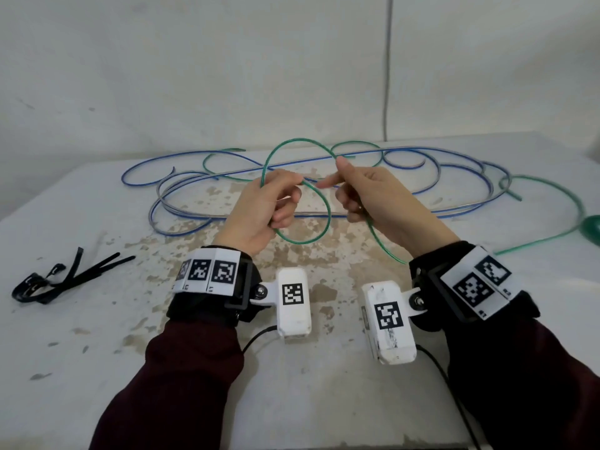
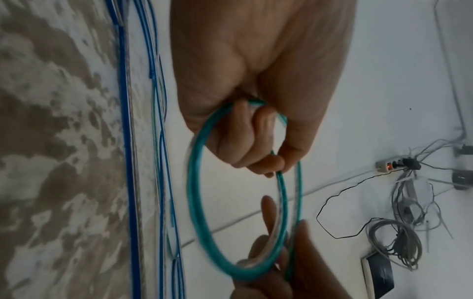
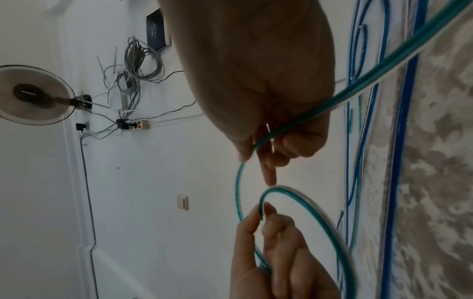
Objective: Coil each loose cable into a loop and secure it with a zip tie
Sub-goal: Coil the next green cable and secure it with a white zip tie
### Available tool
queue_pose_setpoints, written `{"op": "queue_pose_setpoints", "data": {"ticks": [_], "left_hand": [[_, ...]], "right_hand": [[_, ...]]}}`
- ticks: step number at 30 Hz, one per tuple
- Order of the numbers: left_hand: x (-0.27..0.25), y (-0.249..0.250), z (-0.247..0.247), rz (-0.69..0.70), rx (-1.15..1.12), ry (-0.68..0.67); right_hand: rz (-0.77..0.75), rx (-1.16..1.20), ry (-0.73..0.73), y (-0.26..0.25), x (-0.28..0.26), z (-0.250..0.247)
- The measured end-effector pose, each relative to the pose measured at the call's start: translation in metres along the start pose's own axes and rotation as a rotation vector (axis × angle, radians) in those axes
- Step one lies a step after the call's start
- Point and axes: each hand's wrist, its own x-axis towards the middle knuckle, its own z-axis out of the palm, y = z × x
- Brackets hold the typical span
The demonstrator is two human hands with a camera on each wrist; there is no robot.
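Observation:
A thin green cable [image 1: 319,203] is held above the table in small loops between both hands. My left hand [image 1: 272,203] pinches the loops between thumb and fingers; the same grip shows in the left wrist view, where the green cable [image 2: 197,192] forms a ring under my left hand [image 2: 256,129]. My right hand [image 1: 363,193] grips the cable's running length, index finger pointing left; in the right wrist view the green cable [image 3: 332,101] passes through my right hand [image 3: 276,137]. The green cable trails right across the table. Black zip ties [image 1: 65,277] lie at the left.
A long blue cable [image 1: 324,216] sprawls in wide curves across the back of the worn white table [image 1: 324,384]. A green rounded object [image 1: 592,230] sits at the right edge. The wall stands close behind, with a grey cord [image 1: 388,76] running down it.

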Motion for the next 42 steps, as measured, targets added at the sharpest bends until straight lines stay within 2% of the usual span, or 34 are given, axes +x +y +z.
{"op": "queue_pose_setpoints", "data": {"ticks": [4,9,14,18,22,23,26,28,32,35,37,40,42], "left_hand": [[-0.001,0.000,-0.008,-0.002,0.155,0.025],[-0.004,-0.002,-0.007,0.035,0.440,0.043],[-0.006,0.000,-0.011,-0.007,0.521,-0.029],[-0.007,0.008,-0.015,-0.023,0.368,-0.049],[-0.005,0.019,-0.026,-0.025,0.095,0.003],[-0.006,0.021,-0.028,-0.017,0.037,0.018],[-0.006,0.022,-0.029,0.035,-0.124,0.051],[-0.006,0.022,-0.025,0.062,-0.193,0.059],[-0.005,0.021,-0.021,0.095,-0.253,0.074],[-0.007,0.023,-0.020,0.070,-0.245,0.045],[-0.008,0.022,-0.018,0.045,-0.194,0.005],[-0.010,0.021,-0.015,0.010,-0.168,-0.016],[-0.011,0.022,-0.015,0.007,-0.181,-0.022]], "right_hand": [[-0.061,0.003,0.087,0.000,0.002,-0.002],[-0.057,-0.039,-0.092,-0.005,-0.007,0.005],[-0.067,0.029,-0.066,-0.011,-0.006,0.004],[-0.115,0.039,-0.074,-0.007,-0.004,-0.001],[-0.183,0.115,0.033,-0.006,0.002,-0.008],[-0.179,0.143,0.047,-0.007,0.003,-0.010],[-0.031,0.199,0.000,-0.007,0.002,-0.010],[-0.009,0.086,-0.078,-0.002,-0.002,-0.004],[-0.088,-0.100,-0.195,0.006,-0.006,0.018],[-0.066,-0.001,-0.196,0.003,-0.008,0.025],[-0.098,0.032,-0.185,0.001,-0.010,0.025],[-0.169,-0.059,-0.117,0.001,-0.009,0.025],[-0.129,-0.070,-0.084,0.003,-0.006,0.026]]}}
